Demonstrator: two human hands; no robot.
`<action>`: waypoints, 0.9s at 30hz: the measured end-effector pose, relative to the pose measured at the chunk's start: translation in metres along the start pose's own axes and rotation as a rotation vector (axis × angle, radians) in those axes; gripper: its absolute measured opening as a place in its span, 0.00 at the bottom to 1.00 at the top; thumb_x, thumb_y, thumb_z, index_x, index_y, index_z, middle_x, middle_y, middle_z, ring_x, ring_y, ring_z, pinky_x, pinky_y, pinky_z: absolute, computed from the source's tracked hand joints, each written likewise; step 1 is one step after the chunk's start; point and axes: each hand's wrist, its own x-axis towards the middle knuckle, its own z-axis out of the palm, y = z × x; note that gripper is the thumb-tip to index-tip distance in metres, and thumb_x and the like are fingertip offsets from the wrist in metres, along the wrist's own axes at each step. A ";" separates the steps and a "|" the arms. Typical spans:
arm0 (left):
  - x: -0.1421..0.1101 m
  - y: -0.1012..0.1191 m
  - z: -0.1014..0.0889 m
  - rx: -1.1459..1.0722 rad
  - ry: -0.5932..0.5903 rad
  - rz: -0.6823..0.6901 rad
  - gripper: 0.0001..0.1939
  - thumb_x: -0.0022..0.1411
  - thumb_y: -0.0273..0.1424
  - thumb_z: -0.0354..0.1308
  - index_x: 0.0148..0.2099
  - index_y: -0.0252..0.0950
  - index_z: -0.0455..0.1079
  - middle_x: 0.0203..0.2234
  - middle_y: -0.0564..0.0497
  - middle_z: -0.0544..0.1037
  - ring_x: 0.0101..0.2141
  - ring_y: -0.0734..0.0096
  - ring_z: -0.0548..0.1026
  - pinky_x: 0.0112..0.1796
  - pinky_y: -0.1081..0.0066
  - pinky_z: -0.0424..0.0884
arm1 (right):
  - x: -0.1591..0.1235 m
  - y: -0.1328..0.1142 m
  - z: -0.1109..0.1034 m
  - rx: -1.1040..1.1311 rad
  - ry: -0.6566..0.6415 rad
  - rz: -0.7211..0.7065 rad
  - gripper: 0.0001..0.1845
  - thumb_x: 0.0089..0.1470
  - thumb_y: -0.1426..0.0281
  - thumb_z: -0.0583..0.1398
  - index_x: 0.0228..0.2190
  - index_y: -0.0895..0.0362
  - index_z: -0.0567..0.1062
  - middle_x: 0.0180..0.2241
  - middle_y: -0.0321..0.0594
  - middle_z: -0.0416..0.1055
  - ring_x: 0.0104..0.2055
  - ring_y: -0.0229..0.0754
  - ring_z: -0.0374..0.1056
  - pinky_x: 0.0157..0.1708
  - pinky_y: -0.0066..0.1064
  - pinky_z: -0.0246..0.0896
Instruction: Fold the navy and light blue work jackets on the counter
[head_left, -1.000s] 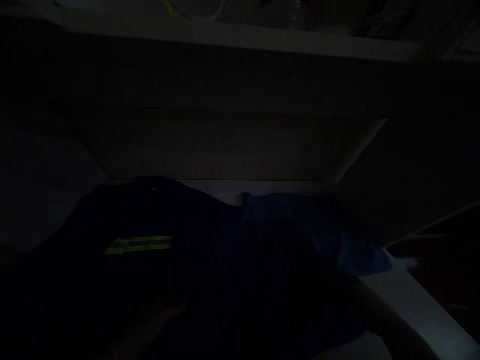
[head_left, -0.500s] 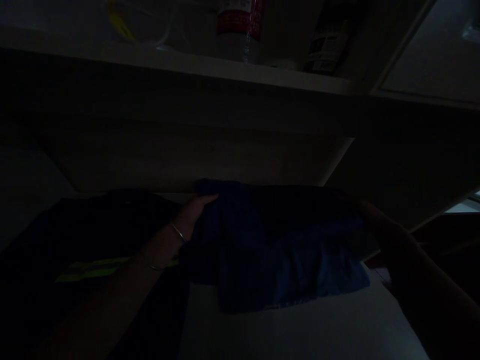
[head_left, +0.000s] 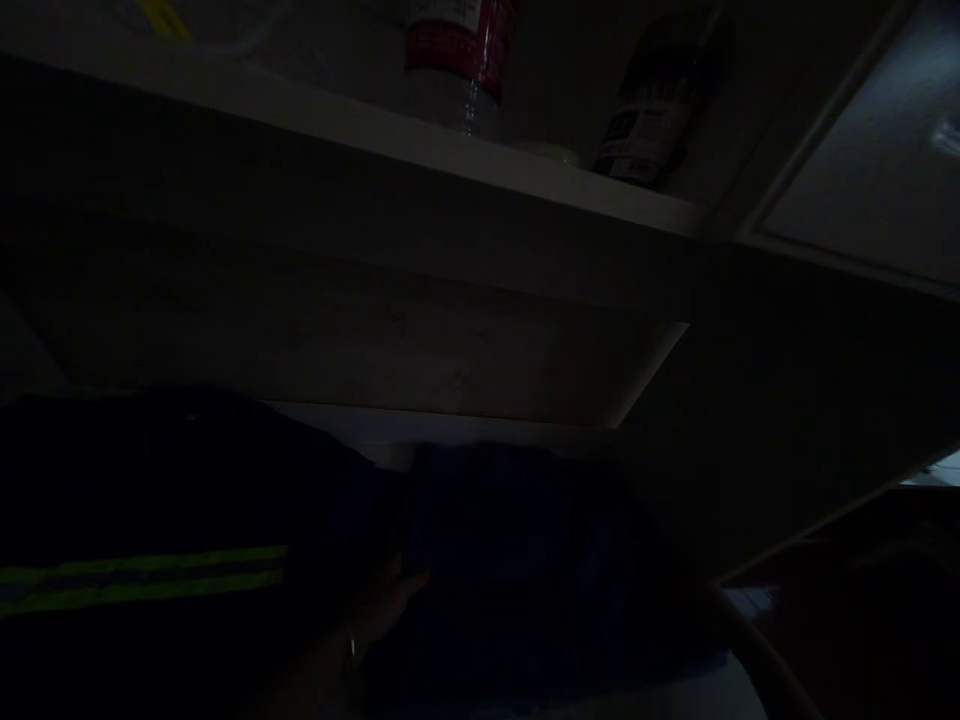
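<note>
A dark blue folded garment (head_left: 510, 570) lies low in the cabinet, spread over a pale surface. At its left edge is my left hand (head_left: 394, 600), with the thumb over the cloth and the other fingers hidden in shadow. A bracelet shows on that wrist. My right arm (head_left: 757, 655) reaches to the garment's right side; the hand there is lost in the dark, so its grip does not show. To the left lies a dark garment (head_left: 150, 480) with a yellow-green reflective band (head_left: 150, 578).
A shelf edge (head_left: 375, 140) crosses above my hands. On it stand a bottle with a red label (head_left: 457, 50), a dark bottle (head_left: 649, 120) and something yellow (head_left: 163, 15). A cabinet side panel (head_left: 750, 420) bounds the right. The light is very dim.
The blue garment has gone from being held up between both hands to lying lower and flatter. Both hands sit lower in view. The camera has tilted and shifted.
</note>
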 end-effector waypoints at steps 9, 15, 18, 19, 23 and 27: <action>-0.043 0.023 0.030 0.857 0.416 0.420 0.30 0.66 0.36 0.46 0.69 0.42 0.52 0.65 0.40 0.59 0.63 0.46 0.59 0.60 0.44 0.57 | 0.010 0.025 0.023 -0.383 0.124 -0.092 0.32 0.56 0.62 0.50 0.60 0.56 0.66 0.63 0.56 0.56 0.64 0.67 0.51 0.57 0.64 0.50; -0.050 0.002 0.045 0.986 -0.084 0.544 0.28 0.66 0.50 0.42 0.67 0.55 0.53 0.68 0.49 0.50 0.66 0.44 0.49 0.61 0.34 0.46 | -0.015 0.013 0.108 -0.823 -0.192 -0.273 0.32 0.57 0.61 0.49 0.63 0.36 0.56 0.69 0.31 0.40 0.70 0.60 0.31 0.56 0.75 0.32; -0.053 -0.004 0.043 0.964 -0.117 0.507 0.30 0.67 0.51 0.40 0.68 0.52 0.52 0.69 0.48 0.47 0.67 0.47 0.44 0.63 0.36 0.41 | -0.014 0.020 0.118 -0.907 -0.226 -0.301 0.34 0.57 0.60 0.48 0.65 0.37 0.51 0.70 0.34 0.36 0.70 0.61 0.30 0.56 0.75 0.32; -0.059 -0.005 0.042 0.975 -0.116 0.490 0.30 0.67 0.50 0.39 0.68 0.50 0.52 0.69 0.47 0.47 0.67 0.47 0.44 0.63 0.36 0.41 | -0.013 0.021 0.117 -0.931 -0.226 -0.307 0.34 0.57 0.60 0.48 0.65 0.38 0.51 0.70 0.35 0.35 0.70 0.61 0.31 0.56 0.75 0.33; -0.109 -0.012 0.026 1.071 -0.190 0.424 0.31 0.65 0.50 0.46 0.66 0.46 0.58 0.67 0.43 0.54 0.65 0.45 0.55 0.60 0.40 0.54 | -0.013 0.015 0.104 -1.005 -0.214 -0.345 0.34 0.58 0.63 0.49 0.65 0.41 0.52 0.70 0.35 0.37 0.70 0.60 0.34 0.56 0.72 0.38; -0.187 -0.029 -0.020 1.062 0.035 0.307 0.22 0.61 0.47 0.54 0.56 0.52 0.69 0.56 0.51 0.73 0.53 0.55 0.72 0.52 0.57 0.69 | -0.022 -0.014 0.093 -0.991 -0.080 -0.425 0.31 0.55 0.70 0.51 0.60 0.51 0.65 0.64 0.47 0.57 0.64 0.62 0.52 0.58 0.65 0.43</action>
